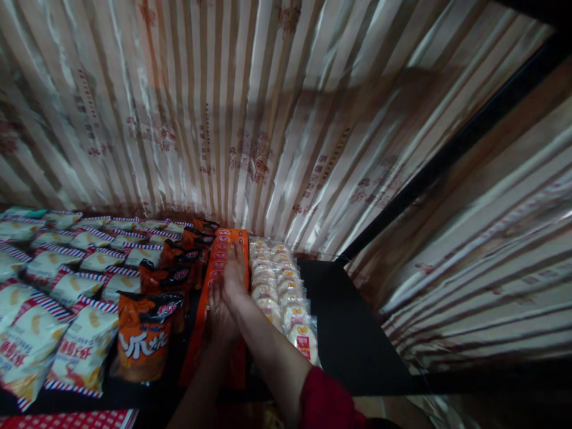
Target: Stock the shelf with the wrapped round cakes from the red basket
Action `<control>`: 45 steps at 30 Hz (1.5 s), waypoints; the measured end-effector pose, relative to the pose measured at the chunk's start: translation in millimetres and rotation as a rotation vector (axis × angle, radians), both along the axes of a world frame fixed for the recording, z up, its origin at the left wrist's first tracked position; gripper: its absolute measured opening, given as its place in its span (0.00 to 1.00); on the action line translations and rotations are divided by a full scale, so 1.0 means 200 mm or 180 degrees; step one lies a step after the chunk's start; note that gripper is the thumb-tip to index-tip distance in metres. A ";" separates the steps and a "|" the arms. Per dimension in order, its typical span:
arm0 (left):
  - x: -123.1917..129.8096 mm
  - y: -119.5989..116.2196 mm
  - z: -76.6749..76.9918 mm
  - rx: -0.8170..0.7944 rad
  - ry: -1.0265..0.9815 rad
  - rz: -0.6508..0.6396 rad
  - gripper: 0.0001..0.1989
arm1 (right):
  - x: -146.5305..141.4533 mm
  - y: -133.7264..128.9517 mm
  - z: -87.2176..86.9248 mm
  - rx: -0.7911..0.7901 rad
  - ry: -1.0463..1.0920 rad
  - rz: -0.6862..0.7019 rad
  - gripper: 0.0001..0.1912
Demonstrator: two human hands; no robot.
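An orange strip of packets or boxes point(242, 357) runs front to back on the black shelf. My right hand point(235, 274) lies on its upper part, fingers stretched toward the far end. Just below and left of it, my left hand point(218, 310) rests on the same strip, its fingers spread flat and partly in shadow. The two hands touch or nearly touch. Clear-wrapped round white cakes point(301, 339) stand in two rows beside the strip on the right. Orange and black snack bags point(145, 345) form a row to its left.
Several rows of white snack bags with striped edges point(80, 345) fill the left of the shelf point(357, 339). Behind hangs a pleated striped curtain point(250, 119). A black diagonal bar point(438, 161) crosses the right side. A red patterned cloth point(75, 419) shows at bottom left.
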State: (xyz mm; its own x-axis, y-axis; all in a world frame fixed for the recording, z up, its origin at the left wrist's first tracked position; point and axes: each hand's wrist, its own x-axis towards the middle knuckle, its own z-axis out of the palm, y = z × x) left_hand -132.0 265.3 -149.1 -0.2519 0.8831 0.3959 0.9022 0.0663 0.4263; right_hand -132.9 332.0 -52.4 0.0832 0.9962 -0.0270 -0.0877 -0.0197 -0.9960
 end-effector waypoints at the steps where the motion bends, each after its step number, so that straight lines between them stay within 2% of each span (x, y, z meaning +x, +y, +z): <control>1: 0.00 -0.01 0.03 -0.0016 0.0026 -0.0030 0.24 | 0.04 -0.04 0.02 0.0030 -0.0045 -0.0041 0.23; 4: -0.02 -0.03 0.12 -0.0045 0.0152 -0.0011 0.21 | 0.18 -0.19 0.05 -0.0005 -0.0069 -0.0149 0.23; 7: -0.04 -0.05 0.17 -0.0049 0.0261 0.0156 0.21 | 0.29 -0.39 0.02 0.0064 -0.0145 -0.0016 0.26; 14: -0.07 -0.12 0.17 0.0139 0.0331 0.0141 0.21 | 0.45 -0.79 -0.13 -0.0014 -0.0316 0.0158 0.30; 19: -0.06 -0.20 0.18 0.0173 0.0181 0.0236 0.20 | 0.53 -0.95 -0.19 0.0051 -0.0419 0.0224 0.26; 24: -0.05 -0.28 0.22 0.0171 0.0123 0.0210 0.20 | 0.61 -1.03 -0.20 -0.0104 -0.0591 0.0276 0.24; 29: -0.04 -0.29 0.22 0.0265 0.0174 0.0311 0.18 | 0.60 -1.03 -0.19 -0.0038 -0.0519 0.0330 0.26; 33: -0.03 -0.25 0.19 0.0256 0.0218 0.0278 0.18 | 0.53 -0.95 -0.14 0.0097 -0.0566 0.0568 0.30; 38: -0.07 -0.18 0.18 0.0312 0.0286 0.0208 0.20 | 0.39 -0.70 -0.07 -0.0009 -0.0835 0.0517 0.32; 42: -0.11 -0.14 0.18 0.0181 0.0417 0.0191 0.20 | 0.27 -0.47 -0.06 -0.0040 -0.1356 0.0413 0.29; 45: -0.13 -0.13 0.17 0.0030 0.0459 0.0170 0.20 | 0.20 -0.36 -0.06 -0.0044 -0.1754 0.0381 0.27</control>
